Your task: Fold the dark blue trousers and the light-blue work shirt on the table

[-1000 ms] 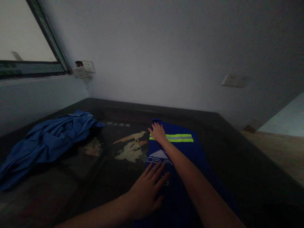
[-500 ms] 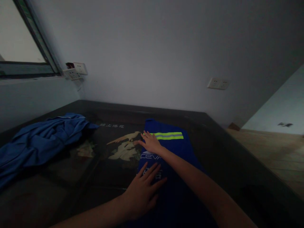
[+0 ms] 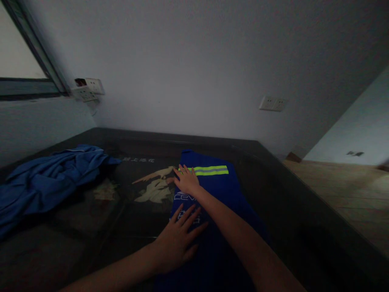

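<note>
- Folded blue garment [image 3: 212,211], with a yellow-green reflective stripe [image 3: 209,170] and white lettering, lies as a long strip on the dark table [image 3: 291,202], running away from the person.
- Right hand [image 3: 187,181] lies flat on the garment's left edge just below the stripe, fingers spread and loose, gripping nothing.
- Left hand [image 3: 176,239] presses palm-down nearer the body, fingers splayed across the same edge, partly on the tabletop.
- Crumpled blue clothing [image 3: 45,182] sits well apart at the left.
- Risk, as I judge it: the glossy top looks slick, so uneven pressure could slide the strip sideways or open the fold.
- Dim light could hide wrinkles or a skewed edge.
</note>
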{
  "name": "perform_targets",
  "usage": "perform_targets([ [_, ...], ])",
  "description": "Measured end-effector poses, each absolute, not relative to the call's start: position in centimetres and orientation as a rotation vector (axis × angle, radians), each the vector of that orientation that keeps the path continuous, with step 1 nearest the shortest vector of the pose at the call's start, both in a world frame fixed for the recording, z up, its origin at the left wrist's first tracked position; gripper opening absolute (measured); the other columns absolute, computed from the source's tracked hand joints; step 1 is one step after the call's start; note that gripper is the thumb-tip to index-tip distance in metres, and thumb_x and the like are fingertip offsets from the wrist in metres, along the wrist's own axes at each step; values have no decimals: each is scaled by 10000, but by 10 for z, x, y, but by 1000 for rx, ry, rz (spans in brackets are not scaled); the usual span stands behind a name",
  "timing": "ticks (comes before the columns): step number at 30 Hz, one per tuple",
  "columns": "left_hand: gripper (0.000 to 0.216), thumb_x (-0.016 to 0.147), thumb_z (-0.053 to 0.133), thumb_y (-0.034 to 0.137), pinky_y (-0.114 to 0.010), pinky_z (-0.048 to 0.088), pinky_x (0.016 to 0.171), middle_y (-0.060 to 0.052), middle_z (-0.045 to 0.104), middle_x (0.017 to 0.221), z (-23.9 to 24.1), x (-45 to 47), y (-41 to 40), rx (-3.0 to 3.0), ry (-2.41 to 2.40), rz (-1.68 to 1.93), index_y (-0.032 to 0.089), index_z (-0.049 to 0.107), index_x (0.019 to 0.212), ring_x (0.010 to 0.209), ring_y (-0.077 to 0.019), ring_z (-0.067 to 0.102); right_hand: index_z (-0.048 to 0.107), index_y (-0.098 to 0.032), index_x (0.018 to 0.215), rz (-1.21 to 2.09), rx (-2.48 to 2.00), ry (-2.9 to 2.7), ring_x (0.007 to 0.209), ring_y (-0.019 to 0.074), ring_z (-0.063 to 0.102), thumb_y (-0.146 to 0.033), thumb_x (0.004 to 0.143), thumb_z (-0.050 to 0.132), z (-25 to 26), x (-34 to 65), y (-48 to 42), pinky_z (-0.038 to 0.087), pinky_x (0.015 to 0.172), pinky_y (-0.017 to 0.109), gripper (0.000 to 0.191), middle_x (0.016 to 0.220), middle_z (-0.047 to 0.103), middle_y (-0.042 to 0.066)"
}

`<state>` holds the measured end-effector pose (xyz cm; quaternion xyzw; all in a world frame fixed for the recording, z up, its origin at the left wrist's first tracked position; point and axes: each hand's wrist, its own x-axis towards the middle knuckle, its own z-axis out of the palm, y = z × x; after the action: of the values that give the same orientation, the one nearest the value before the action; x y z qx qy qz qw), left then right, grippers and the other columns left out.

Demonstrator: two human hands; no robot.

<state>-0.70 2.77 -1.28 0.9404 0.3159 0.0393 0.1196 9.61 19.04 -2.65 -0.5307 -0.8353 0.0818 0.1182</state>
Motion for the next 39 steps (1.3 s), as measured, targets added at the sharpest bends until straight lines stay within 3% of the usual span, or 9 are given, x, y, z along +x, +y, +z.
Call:
perform_targets([
  [4, 649, 862, 572, 324, -631, 120, 1117, -80, 230, 1556, -7, -12, 29, 2657, 888, 177, 341, 308, 1454, 1430, -324, 172, 377, -227, 1439, 319, -1431, -2339, 1425, 248, 215, -518, 953, 338, -24, 102, 191, 150, 1137, 515, 567, 1521, 323, 93],
  [8, 493, 896, 528, 291, -503, 290, 1117, -77, 388, 1483, 1, -18, 38, 2541, 967, 391, 287, 433, 1380, 1370, -253, 343, 435, -152, 1400, 334, -1329, -2096, 1396, 217, 295, -484, 967, 315, -14, 130, 178, 265, 1123, 424, 559, 1455, 430, 132],
  [12, 408, 888, 517, 238, -459, 345, 1094, -108, 471, 1405, 3, -11, 70, 2627, 1207, 614, 205, 508, 1295, 1313, -251, 414, 431, -116, 1400, 183, -1374, -2034, 1414, 236, 250, -456, 960, 333, -6, 184, 144, 237, 1142, 442, 565, 1482, 381, 150],
  [19, 511, 937, 404, 347, -506, 239, 1134, -194, 392, 1462, -21, 17, 129, 2629, 1677, 515, 82, 431, 1373, 1398, -315, 275, 383, -48, 1426, -15, -1774, -2145, 1433, 276, 177, -523, 956, 268, -24, 256, 106, 206, 1147, 461, 678, 1520, 285, 185],
  [26, 601, 962, 270, 488, -496, 197, 1144, -132, 257, 1540, -38, 8, 137, 2640, 1653, 354, 154, 329, 1458, 1425, -278, 214, 273, -203, 1490, 44, -1864, -2208, 1430, 263, 190, -607, 938, 243, -39, 271, 104, 222, 1132, 476, 685, 1544, 246, 128],
  [34, 591, 969, 259, 486, -503, 181, 1145, -129, 260, 1540, -36, 7, 136, 2666, 1661, 346, 168, 320, 1463, 1428, -273, 207, 237, -264, 1495, 31, -1876, -2294, 1436, 271, 161, -610, 935, 264, -38, 277, 102, 184, 1127, 527, 658, 1566, 169, 118],
  [39, 551, 969, 284, 466, -559, 123, 1141, -132, 302, 1525, -29, 6, 128, 2712, 1660, 379, 210, 336, 1454, 1417, -282, 242, 309, -250, 1474, -35, -1827, -2267, 1436, 268, 168, -600, 937, 275, -33, 280, 95, 154, 1133, 539, 642, 1547, 247, 116],
])
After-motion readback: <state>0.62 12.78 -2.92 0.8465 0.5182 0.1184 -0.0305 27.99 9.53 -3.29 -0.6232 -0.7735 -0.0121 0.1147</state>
